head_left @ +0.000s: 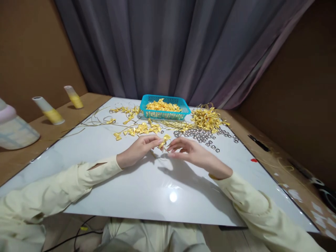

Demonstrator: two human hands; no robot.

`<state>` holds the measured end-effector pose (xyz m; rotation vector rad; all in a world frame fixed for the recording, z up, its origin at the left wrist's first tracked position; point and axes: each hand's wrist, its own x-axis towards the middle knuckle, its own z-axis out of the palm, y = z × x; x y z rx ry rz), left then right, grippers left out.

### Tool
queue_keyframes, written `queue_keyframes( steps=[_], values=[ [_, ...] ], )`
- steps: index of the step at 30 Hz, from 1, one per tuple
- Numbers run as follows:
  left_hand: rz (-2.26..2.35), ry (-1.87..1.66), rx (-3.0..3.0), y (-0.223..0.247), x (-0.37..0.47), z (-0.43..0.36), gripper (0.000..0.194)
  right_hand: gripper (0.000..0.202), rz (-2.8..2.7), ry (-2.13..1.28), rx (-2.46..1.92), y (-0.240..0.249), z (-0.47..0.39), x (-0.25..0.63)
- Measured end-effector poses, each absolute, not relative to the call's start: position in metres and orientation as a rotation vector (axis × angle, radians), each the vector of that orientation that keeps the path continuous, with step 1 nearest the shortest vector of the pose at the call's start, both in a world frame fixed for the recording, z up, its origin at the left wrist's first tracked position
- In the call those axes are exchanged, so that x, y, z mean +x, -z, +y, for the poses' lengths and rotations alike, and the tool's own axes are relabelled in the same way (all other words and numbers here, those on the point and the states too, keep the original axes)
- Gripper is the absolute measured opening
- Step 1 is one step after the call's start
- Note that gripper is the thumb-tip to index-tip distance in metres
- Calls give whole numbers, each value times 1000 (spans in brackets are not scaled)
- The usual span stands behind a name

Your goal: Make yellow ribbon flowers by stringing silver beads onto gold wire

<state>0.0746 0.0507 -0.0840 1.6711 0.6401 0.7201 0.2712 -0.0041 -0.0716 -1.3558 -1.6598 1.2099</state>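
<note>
Over the middle of the white tabletop (147,189), my left hand (140,148) pinches a yellow ribbon bow (166,139) between thumb and fingers. My right hand (193,152) is just to the right of the bow, its fingers curled and thumb close to the index finger. Thin gold cord shows at its fingertips, partly hidden by them. Beyond my left hand lie loose yellow bows (143,128). Small shiny silver round pieces (201,134) are scattered beyond my right hand.
A blue plastic basket (165,114) full of yellow bows stands at the back. Right of it are a heap of corded bows (207,119) and a bundle of gold cord (174,125). Two yellow-wound cones (54,116) stand left; a black pen-like tool (258,142) lies right.
</note>
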Motion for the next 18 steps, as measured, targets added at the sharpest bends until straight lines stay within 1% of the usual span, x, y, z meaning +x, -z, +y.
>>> queue_keyframes(
  steps=[2,3,4,6,8,11,14,18],
  values=[
    [635,-714,1662,92,74,48,28,46,-1585,-1328,-1300,87,-5,263],
    [633,-703,1660,95,74,46,29,48,-1558,-1387,-1274,92,-6,261],
    [632,-694,1661,99,75,45,29,46,-1552,-1449,-1262,93,-7,259],
    [651,-688,1650,105,76,44,31,35,-1588,-1560,-1286,88,-13,260],
    [684,-695,1610,110,77,44,32,28,-1617,-1628,-1381,77,-21,264],
    [699,-715,1547,115,77,45,33,25,-1571,-1642,-1513,63,-33,271],
    [680,-717,1540,116,78,45,33,25,-1590,-1608,-1551,54,-42,275],
    [699,-724,1560,118,79,47,34,30,-1865,-1528,-1590,38,-53,282]
  ],
)
